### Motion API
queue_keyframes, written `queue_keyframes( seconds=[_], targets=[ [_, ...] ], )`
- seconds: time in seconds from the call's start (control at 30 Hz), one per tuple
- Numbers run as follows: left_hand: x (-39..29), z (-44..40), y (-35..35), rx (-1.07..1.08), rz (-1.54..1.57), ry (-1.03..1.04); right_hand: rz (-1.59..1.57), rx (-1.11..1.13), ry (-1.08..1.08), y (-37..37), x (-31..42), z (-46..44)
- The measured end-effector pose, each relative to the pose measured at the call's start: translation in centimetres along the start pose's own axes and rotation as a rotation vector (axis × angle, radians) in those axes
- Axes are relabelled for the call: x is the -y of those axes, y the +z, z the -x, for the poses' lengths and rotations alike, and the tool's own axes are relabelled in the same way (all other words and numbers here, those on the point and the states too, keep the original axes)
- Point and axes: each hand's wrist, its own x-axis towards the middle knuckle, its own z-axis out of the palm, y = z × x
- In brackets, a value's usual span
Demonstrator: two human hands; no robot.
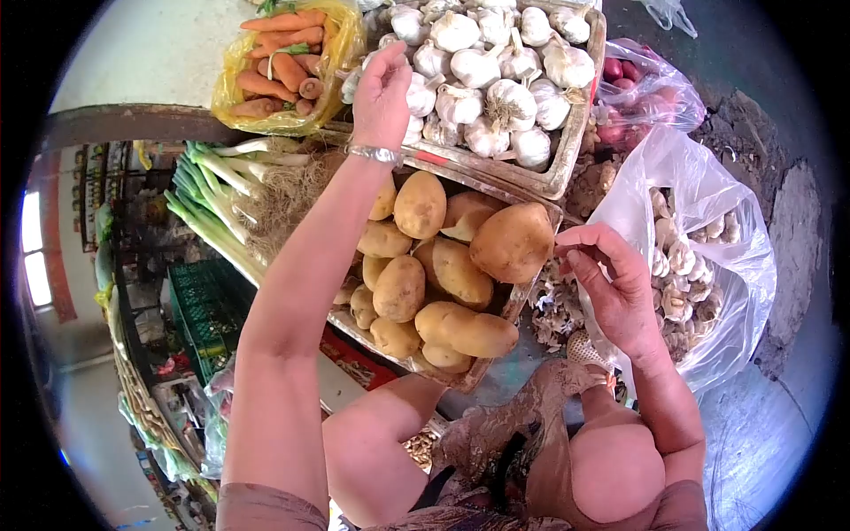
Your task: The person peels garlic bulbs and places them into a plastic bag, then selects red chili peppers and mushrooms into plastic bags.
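Observation:
My left hand (382,93) is over the left side of a crate of garlic (485,66), its fingers slightly bent and close to the bulbs. The fingertips are partly turned from view, and I make out nothing held in them. A white bulb lies just left of this hand. My right hand (620,288) hovers between the potato crate (531,305) and a clear plastic bag of garlic (686,274). Its fingers are curved, with a gap between thumb and forefinger and nothing visible in it. A large potato (512,243) sits close to its fingertips.
Carrots (279,66) in a yellow bag lie at the upper left, above leeks (226,190) with long roots. Red produce fills a bag (651,93) at the upper right. Loose garlic skins (556,305) lie beside the potato crate. A green basket (208,305) stands at left.

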Motion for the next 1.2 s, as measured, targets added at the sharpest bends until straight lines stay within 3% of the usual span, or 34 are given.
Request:
queue_keyframes(
  seconds=[0.17,0.3,0.37,0.43,0.47,0.53,0.6,0.67,0.7,0.77,0.87,0.9,0.93,0.97,1.03,1.1,1.2],
  targets=[
    [1.6,1.7,-1.6,-0.023,-0.269,0.23,0.067,0.011,0.036,0.1,0.0,0.2],
    [-1.2,5.3,-2.8,-0.065,-0.333,0.171,0.217,0.043,-0.025,-0.3,1.2,0.9],
    [-2.9,8.8,-4.3,0.041,-0.373,0.169,0.609,-0.115,-0.233,-0.5,2.6,1.7],
    [-4.8,13.1,-6.6,0.159,-0.462,0.229,0.853,-0.182,-0.253,-2.0,2.1,3.7],
    [-5.8,15.5,-8.1,0.227,-0.519,0.259,0.919,-0.204,-0.188,-2.6,2.4,5.0],
    [-7.3,20.8,-10.7,0.249,-0.476,0.127,1.001,-0.218,-0.013,-3.6,2.1,8.1],
    [-8.2,25.8,-13.9,0.251,-0.441,-0.046,0.981,-0.09,0.219,-4.6,1.5,12.2],
    [-9.0,31.2,-16.6,0.14,-0.244,-0.356,0.929,0.059,0.42,-5.8,0.6,16.2],
    [-9.6,33.5,-17.7,0.117,-0.226,-0.369,0.891,0.102,0.511,-6.3,0.0,18.1],
    [-11.7,37.8,-19.2,0.093,-0.222,-0.404,0.853,0.054,0.442,-8.1,-0.6,21.3],
    [-14.0,42.2,-20.3,0.095,-0.31,-0.474,1.119,0.312,0.559,-10.2,-2.2,24.9],
    [-14.4,43.4,-20.4,0.114,-0.415,-0.324,1.131,0.372,0.657,-10.6,-2.5,25.9],
    [-14.7,44.4,-20.2,0.139,-0.51,-0.167,1.092,0.398,0.631,-10.4,-2.0,26.4],
    [-14.8,45.2,-19.8,0.172,-0.486,-0.171,1.011,0.384,0.589,-10.0,-0.2,26.5],
    [-14.9,46.3,-18.8,0.039,-0.556,-0.061,1.03,0.38,0.558,-8.4,3.2,25.5],
    [-15.4,47.0,-18.1,0.052,-0.536,-0.053,1.056,0.326,0.271,-10.1,1.2,25.8],
    [-15.0,47.3,-18.0,0.036,-0.595,0.024,1.135,0.044,-0.036,-10.5,6.7,22.0]
  ],
)
